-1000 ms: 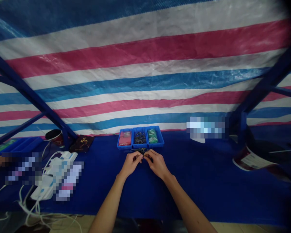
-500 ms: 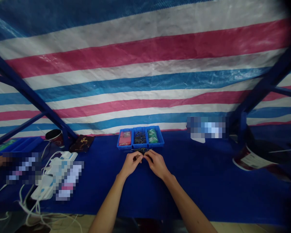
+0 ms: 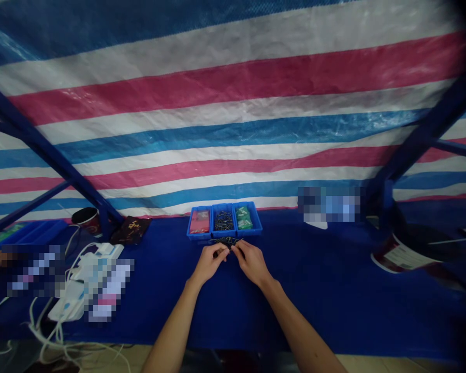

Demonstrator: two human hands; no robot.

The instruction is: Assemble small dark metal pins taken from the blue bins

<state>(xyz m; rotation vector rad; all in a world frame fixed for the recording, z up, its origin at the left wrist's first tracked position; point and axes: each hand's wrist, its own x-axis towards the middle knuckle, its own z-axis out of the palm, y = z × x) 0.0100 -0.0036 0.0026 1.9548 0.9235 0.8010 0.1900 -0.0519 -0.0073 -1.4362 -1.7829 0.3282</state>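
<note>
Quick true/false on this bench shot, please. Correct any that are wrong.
1. The left hand and right hand are at loose pins in front of the bins. True.
2. The middle bin holds green packets. False: it holds pins; the green packets are in the right bin.
3. The left bin holds a red packet. True.
4. The cup stands right of the bins. False: it stands left of them.

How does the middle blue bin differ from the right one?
The middle blue bin holds loose dark metal pins; the right blue bin holds green packets. The middle bin's contents lie bare and jumbled, while the right bin's are packaged. The middle bin sits between two others; the right bin ends the row. Both are open-topped blue plastic bins of similar size, side by side.
</note>
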